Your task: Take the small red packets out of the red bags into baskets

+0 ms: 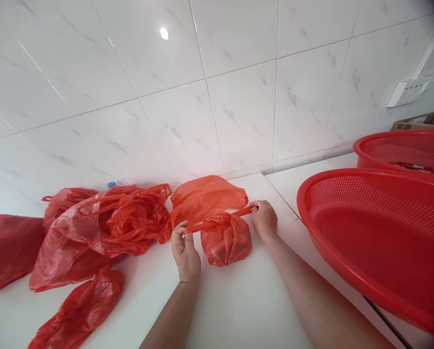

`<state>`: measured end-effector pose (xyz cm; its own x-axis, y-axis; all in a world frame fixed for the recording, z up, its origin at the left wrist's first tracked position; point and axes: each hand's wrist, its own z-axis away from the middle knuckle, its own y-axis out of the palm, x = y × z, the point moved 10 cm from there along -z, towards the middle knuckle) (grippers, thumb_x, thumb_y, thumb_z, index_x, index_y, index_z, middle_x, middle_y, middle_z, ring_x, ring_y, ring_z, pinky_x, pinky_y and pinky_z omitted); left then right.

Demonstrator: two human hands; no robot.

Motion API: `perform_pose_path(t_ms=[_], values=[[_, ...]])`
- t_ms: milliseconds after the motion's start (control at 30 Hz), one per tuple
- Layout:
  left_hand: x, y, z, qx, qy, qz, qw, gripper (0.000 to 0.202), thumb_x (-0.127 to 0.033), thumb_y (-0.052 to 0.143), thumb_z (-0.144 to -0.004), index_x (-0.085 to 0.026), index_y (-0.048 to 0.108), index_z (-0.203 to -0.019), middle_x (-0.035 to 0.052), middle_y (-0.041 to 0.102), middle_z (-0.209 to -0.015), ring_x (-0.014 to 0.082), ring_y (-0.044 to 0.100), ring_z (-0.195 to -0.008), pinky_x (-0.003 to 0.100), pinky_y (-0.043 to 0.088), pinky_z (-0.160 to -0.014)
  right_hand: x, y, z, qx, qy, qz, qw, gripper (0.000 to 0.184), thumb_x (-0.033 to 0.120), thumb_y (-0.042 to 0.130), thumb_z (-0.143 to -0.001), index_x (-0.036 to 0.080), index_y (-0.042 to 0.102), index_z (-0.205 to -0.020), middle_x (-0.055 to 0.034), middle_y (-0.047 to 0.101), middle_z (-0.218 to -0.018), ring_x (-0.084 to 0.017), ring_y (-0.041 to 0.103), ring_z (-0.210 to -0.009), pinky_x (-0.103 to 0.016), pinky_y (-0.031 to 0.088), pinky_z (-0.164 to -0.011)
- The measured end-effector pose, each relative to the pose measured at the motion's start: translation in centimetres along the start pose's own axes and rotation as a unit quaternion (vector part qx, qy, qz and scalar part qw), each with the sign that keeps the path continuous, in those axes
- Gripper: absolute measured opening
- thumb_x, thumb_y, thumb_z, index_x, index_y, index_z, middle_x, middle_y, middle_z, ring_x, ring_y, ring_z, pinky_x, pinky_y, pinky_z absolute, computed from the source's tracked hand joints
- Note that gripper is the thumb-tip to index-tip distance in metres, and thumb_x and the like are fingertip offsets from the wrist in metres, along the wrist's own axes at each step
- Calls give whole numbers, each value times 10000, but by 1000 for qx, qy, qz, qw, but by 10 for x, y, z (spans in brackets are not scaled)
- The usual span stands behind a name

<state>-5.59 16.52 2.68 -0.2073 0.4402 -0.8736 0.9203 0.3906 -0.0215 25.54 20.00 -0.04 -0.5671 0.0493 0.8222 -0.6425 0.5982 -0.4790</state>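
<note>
A small filled red plastic bag sits on the white counter in front of me. My left hand pinches one of its handles at the left. My right hand pinches the other handle at the right. The two handles are stretched apart above the bag's gathered neck. Another puffed red bag lies just behind it, against the wall.
Several more red plastic bags are heaped on the counter to the left. A big red perforated basket stands at the right, a second one behind it. A wall socket and a cardboard box are at far right.
</note>
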Motion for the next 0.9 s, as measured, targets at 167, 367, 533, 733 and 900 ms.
perform_pose_path(t_ms=[167, 367, 533, 733, 900], values=[[5, -7, -4, -6, -12, -10, 1000, 185, -335, 463, -865, -235, 500, -1017, 61, 529, -1168, 194, 500, -1114, 374, 410, -943, 9, 8, 4, 38, -19, -11, 999, 228, 172, 450, -766, 226, 640, -880, -32, 637, -905, -158, 560, -776, -276, 375, -678], [-32, 36, 20, 181, 75, -42, 980, 597, -363, 625, -765, -251, 408, -1309, 116, 425, -1346, 299, 327, -1311, 466, 305, -1059, 50, 48, 37, 206, -132, -55, 968, 184, 314, 490, -813, 220, 625, -731, -13, 614, -735, -142, 519, -655, -260, 331, -611], [-42, 75, 48, 329, 67, -59, 940, 659, -211, 705, -659, -258, 486, -1278, 93, 445, -1353, 281, 396, -1267, 454, 317, -1062, 70, 64, 61, 269, -221, -60, 935, 138, 192, 510, -749, 200, 618, -663, -30, 581, -770, -149, 511, -710, -262, 366, -658], [-24, 51, 45, 281, -4, -71, 957, 178, -134, 579, -721, -202, 632, -876, 52, 632, -950, 197, 571, -892, 335, 456, -840, 55, 62, 48, 267, -150, -108, 946, 186, 316, 475, -799, 216, 632, -803, -36, 623, -901, -182, 571, -852, -304, 429, -774], [1, -5, 55, 214, -123, -78, 966, 94, -144, 531, -735, -184, 583, -802, 7, 623, -800, 147, 549, -727, 253, 445, -658, 43, 70, 45, 276, -124, -81, 950, 214, 369, 491, -780, 235, 640, -855, -36, 636, -995, -201, 584, -907, -324, 441, -801]])
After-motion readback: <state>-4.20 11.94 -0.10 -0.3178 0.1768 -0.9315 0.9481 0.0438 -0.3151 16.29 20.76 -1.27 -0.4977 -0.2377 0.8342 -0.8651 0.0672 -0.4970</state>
